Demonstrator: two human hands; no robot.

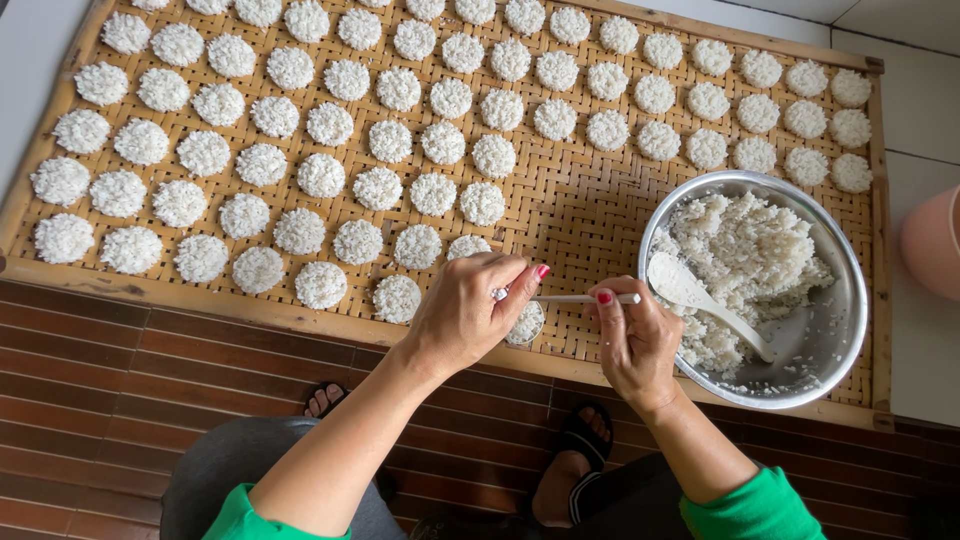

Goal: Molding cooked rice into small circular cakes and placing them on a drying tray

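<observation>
The person squats over a woven bamboo tray laid on the floor, with rows of flat white rice discs filling most of it. Taking the steel bowl of cooked rice at the tray's right end as landmark: the left hand sits to the left of the bowl, near the tray's front edge, fingers curled down over a small round mould packed with rice; the grip is closed on the mould's rim, though the fingers hide most of it. The right hand lies between that mould and the bowl, touching the bowl's near-left rim, pinched shut on a thin white-handled tool. That tool's long axis runs nearly level, left to right, its working end pointing away from the bowl into the mould; the end itself is hidden under the left hand. A white rice paddle rests loose inside the bowl, blade up-left, handle slanting down-right. Judgement: the pressing step is best done with the mould kept flat on the weave, the tool pressed evenly across the rice, and the disc placed in line with the front row, apart from its neighbour. Green sleeves and sandalled feet show below the tray.
</observation>
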